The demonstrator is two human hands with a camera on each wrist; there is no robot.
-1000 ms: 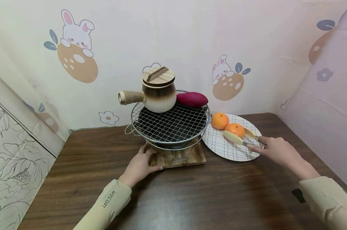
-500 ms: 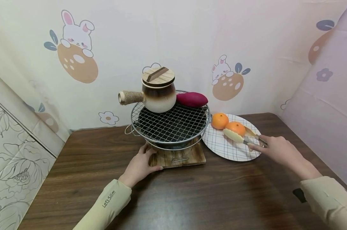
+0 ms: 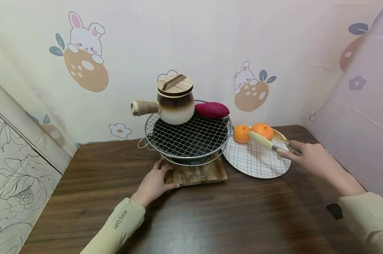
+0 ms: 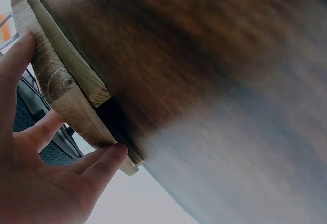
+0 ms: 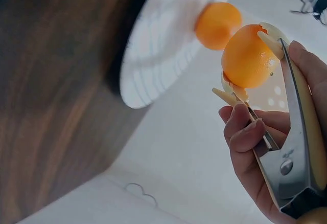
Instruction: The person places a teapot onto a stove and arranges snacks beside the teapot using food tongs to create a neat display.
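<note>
My right hand (image 3: 313,160) grips a pair of tongs (image 3: 263,141) with cream tips and metal arms. Between the tips an orange tangerine (image 3: 263,131) is held; in the right wrist view this tangerine (image 5: 249,56) hangs clear of the plate. A second tangerine (image 3: 241,134) lies on the white checked plate (image 3: 254,165). My left hand (image 3: 154,183) holds the corner of a square wooden board (image 3: 215,173), thumb on its front edge and fingers at its left side. In the left wrist view the fingertips touch the edge of the board (image 4: 56,75).
On the board stands a round grill (image 3: 191,141) with a wire mesh top. It carries a lidded clay pot (image 3: 176,106) with a rope-wrapped handle (image 3: 145,107) and a purple sweet potato (image 3: 212,110). Behind the brown table (image 3: 210,218) hangs a printed curtain (image 3: 204,42).
The tongs have lifted the front tangerine up off the plate, with my right hand moving slightly up and right. My left hand stays at the board.
</note>
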